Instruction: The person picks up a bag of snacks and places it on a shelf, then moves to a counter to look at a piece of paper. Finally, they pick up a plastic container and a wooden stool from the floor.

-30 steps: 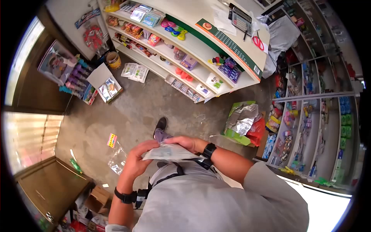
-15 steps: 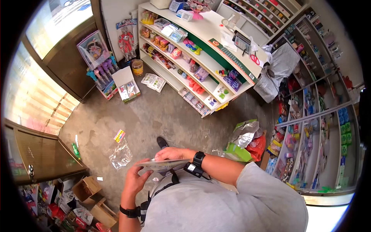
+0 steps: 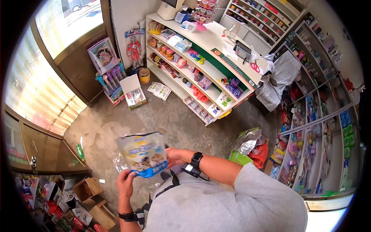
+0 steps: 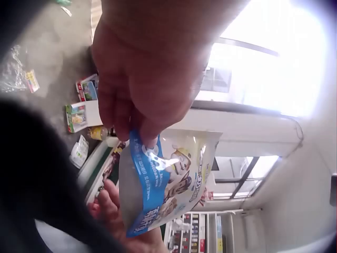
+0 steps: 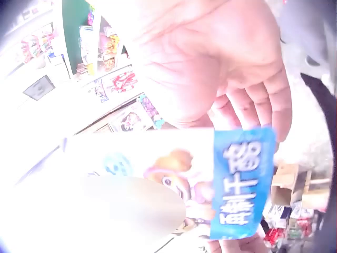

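A white and blue printed pouch point(image 3: 143, 152) is face up in the head view, its blue strip towards the body. My left hand point(image 3: 126, 183) pinches the lower left corner between thumb and fingers. In the left wrist view, that hand point(image 4: 150, 74) grips the blue edge of the pouch point(image 4: 174, 174). At the pouch's right edge is my right hand point(image 3: 176, 156), partly behind it. The right wrist view shows the palm of my right hand point(image 5: 231, 63) beside the pouch point(image 5: 242, 184), fingers loosely bent and partly hidden.
A white counter point(image 3: 208, 33) with stocked shelves stands ahead. An opened box point(image 3: 134, 92) and a plastic jar point(image 3: 144, 75) are on the floor at its left. Silver, green and red packaging point(image 3: 257, 152) lies at the right, cardboard boxes point(image 3: 87, 187) at the lower left.
The pouch has gone from nearly flat and edge-on to tilted up, with its printed front showing. My left hand has moved down to its lower corner. The head view has shifted towards the counter.
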A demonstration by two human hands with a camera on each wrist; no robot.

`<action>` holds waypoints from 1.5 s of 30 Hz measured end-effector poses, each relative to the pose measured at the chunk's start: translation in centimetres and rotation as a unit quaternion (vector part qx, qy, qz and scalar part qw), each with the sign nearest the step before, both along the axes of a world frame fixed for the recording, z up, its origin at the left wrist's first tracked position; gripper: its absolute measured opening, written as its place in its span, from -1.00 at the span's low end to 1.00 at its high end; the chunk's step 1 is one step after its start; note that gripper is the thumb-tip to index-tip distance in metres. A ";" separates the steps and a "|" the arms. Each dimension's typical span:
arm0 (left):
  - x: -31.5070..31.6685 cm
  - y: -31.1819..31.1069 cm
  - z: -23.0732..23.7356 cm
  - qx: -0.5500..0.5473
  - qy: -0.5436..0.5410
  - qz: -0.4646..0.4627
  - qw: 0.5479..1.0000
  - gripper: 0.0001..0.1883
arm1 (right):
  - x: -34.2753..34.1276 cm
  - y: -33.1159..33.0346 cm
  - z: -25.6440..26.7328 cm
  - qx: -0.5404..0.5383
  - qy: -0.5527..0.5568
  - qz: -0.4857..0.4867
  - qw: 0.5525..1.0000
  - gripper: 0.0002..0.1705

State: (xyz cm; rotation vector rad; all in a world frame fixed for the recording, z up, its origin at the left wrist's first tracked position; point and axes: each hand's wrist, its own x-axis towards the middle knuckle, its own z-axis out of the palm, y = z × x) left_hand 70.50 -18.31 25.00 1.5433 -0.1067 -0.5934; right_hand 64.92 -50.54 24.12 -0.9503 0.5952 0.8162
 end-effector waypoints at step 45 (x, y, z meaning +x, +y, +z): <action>18.1 -22.9 -6.4 0.325 0.394 0.082 0.856 -0.77 | 46.2 -68.3 -12.5 -0.815 -0.221 0.031 0.535 -0.33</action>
